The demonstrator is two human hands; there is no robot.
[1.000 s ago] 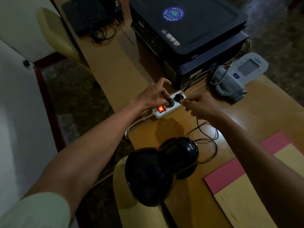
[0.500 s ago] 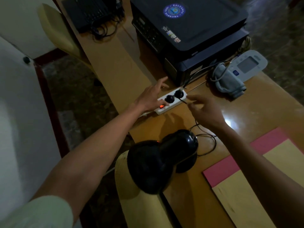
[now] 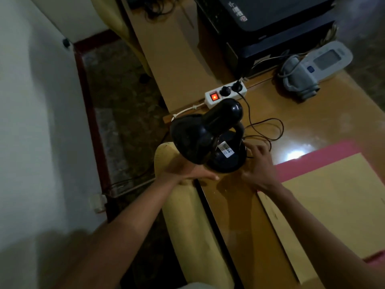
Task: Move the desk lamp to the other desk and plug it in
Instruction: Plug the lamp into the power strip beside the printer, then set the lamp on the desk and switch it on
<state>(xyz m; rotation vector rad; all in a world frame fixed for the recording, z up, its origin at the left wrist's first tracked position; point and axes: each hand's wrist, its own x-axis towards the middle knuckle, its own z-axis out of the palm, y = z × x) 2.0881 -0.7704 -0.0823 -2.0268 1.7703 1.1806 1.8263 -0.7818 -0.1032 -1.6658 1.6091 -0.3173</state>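
Standing near the edge of the surface (image 3: 312, 113), the black lamp (image 3: 208, 138) has a hand on each side of its base. The left hand (image 3: 193, 174) is under the shade, its grip mostly hidden, so I cannot tell its state. The right hand (image 3: 258, 163) touches the base with fingers spread, grasping nothing. Behind, the power strip (image 3: 226, 94) holds two black plugs, its red switch lit.

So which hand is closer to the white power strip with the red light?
Right, narrowly. The right hand is beside the black desk lamp's base, below the white power strip; the left hand sits lower, under the shade.
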